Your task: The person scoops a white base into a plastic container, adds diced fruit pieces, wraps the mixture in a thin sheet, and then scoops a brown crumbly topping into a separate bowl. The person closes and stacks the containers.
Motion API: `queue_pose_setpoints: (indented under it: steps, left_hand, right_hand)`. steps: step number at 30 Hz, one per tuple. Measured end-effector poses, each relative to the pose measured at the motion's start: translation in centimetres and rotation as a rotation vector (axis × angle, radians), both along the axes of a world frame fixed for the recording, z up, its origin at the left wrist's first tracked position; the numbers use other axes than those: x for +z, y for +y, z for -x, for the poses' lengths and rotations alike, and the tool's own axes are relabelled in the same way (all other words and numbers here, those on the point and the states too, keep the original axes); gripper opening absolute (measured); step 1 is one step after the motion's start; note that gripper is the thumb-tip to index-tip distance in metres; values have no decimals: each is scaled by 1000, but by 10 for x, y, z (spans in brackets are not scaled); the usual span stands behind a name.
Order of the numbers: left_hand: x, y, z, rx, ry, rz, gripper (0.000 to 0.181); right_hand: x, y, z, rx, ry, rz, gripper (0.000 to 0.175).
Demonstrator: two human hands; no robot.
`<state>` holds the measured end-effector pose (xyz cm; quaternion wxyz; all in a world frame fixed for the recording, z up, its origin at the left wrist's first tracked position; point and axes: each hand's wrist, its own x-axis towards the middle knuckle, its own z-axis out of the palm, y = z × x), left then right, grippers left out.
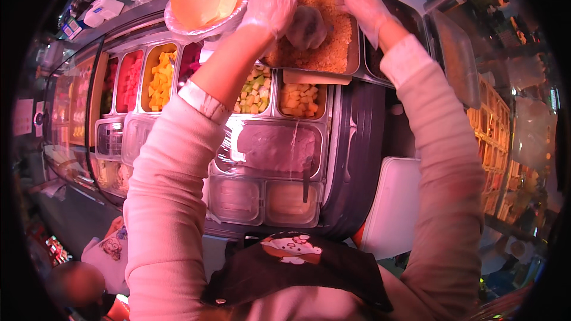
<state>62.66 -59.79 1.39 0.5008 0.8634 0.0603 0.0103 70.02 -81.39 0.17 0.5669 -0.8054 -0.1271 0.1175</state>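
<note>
A metal tray [350, 62] of orange-brown crumbs [328, 53] lies at the top middle. On the crumbs rests a round, dark-centred ball with a pale, translucent outside [307, 28]. My left hand [275, 2], in a clear plastic glove, is raised at the tray's left side, its fingers close together; what they may hold cannot be made out. My right hand [357, 2], gloved likewise, reaches over the tray's upper right edge with its fingertips at the crumbs, apart from the ball. Beside my left hand stands a plastic-lined bowl [243, 9] with an orange sheet [196, 2] in it.
Below the tray are metal pans of diced yellow fruit [161, 78], green-and-white cubes [255, 91] and orange cubes [299, 99]. Nearer lies a film-covered pan of purple paste [276, 148], with lidded containers [236, 198]. A dark-filled tray [372, 60] adjoins the crumbs. Another person [111, 249] is at lower left.
</note>
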Motion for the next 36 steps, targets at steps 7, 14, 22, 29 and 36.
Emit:
queue_pose_setpoints:
  steps: [7,14,22,29,36]
  left_hand:
    - [-2,-2,-72,-267,138,-554,54]
    - [-14,-23,-99,-340,160,-619,37]
    - [5,-3,-82,-397,26,-146,34]
    - [31,-9,-57,-524,83,-167,31]
    - [16,12,-24,-807,-139,-1175,29]
  right_hand:
    - [-32,37,-62,-93,164,159,42]
    - [-55,62,-52,28,321,-641,32]
    - [6,47,-23,349,437,-628,30]
    - [43,31,30,178,313,-222,33]
    - [57,31,87,-91,403,98,63]
